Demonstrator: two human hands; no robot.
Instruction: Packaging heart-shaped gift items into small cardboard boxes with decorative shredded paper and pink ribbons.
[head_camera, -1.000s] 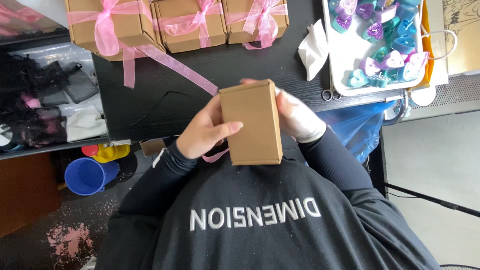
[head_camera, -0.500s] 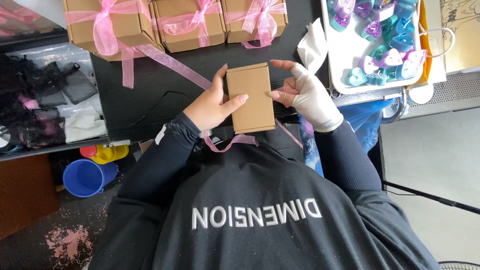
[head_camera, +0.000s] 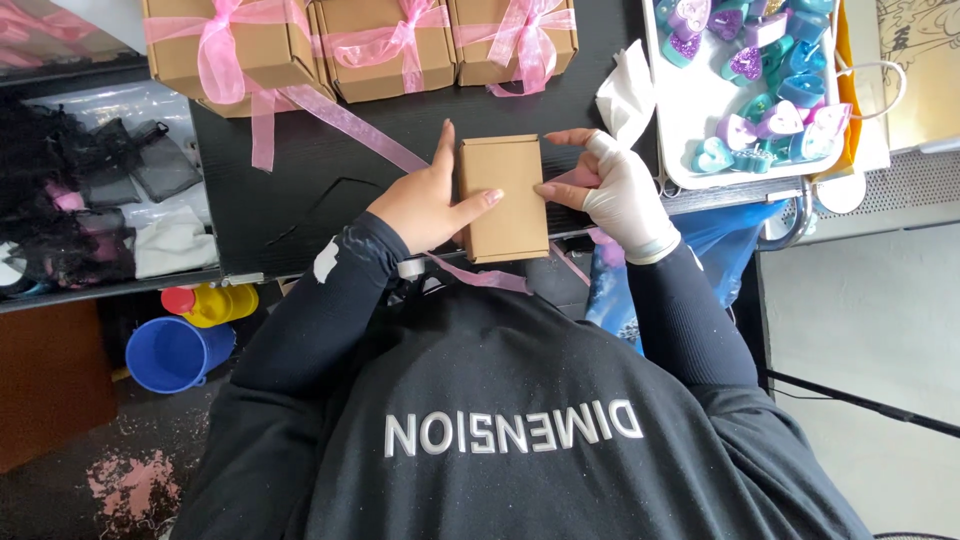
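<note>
Entry: plain brown cardboard box (head_camera: 503, 197), lying flat on the near edge of the black table (head_camera: 300, 200), lid side up, unribboned.

Risks, as we judge them:
- The pink ribbon (head_camera: 480, 275) runs out from under the box and hangs off the table edge on the near side. If we lift or turn the box carelessly, the ribbon could slide free or twist, and a bow would then sit off-centre.
- The box overhangs the table edge slightly. A push from either side could tip it towards the lap.
- The ribbon tail of the finished box (head_camera: 225, 50), trailing from beyond the box towards its left side, could get caught up with the working ribbon.

Hands:
- Left hand (head_camera: 425, 200): mostly open, palm against the left side of the box, thumb lying across the top face, forefinger along the left edge. It steadies rather than clasps.
- Right hand (head_camera: 615, 190), in a white glove: partly closed, fingertips touching the right edge of the box and pinching a bit of pink ribbon there; we cannot tell how firmly.

Nearby, right of the box: white tray (head_camera: 680, 120) of purple and teal heart-shaped pieces, and a folded white tissue (head_camera: 625, 95).
</note>
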